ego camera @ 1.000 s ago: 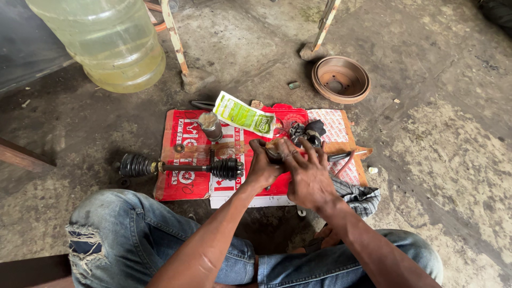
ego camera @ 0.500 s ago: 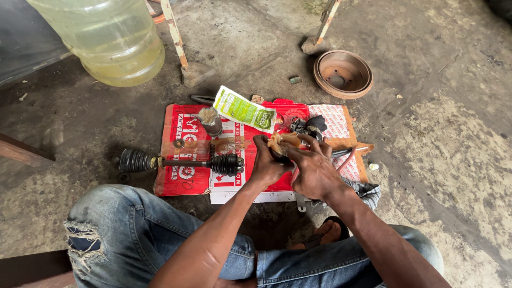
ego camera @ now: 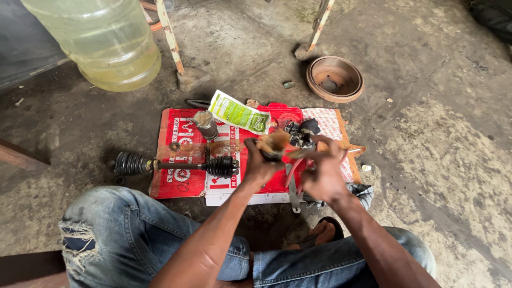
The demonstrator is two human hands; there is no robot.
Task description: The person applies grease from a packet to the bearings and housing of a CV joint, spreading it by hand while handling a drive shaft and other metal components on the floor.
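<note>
Left hand (ego camera: 261,168) clamped on greasy joint (ego camera: 274,145), raised over red mat (ego camera: 181,160). Right hand (ego camera: 322,176) just right, fingers spread, touching it. Axle (ego camera: 178,165) lies left-right, nearer left hand.

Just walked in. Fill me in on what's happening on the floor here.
A person in ripped jeans sits on the concrete floor, working over a red printed sheet. The left hand grips a greasy joint part raised above the sheet, and the right hand is on its other side, fingers spread against it. A drive shaft with black rubber boots lies on the sheet beside them, with a green and white packet behind it. A rusty brake drum and a big water bottle stand further off.
</note>
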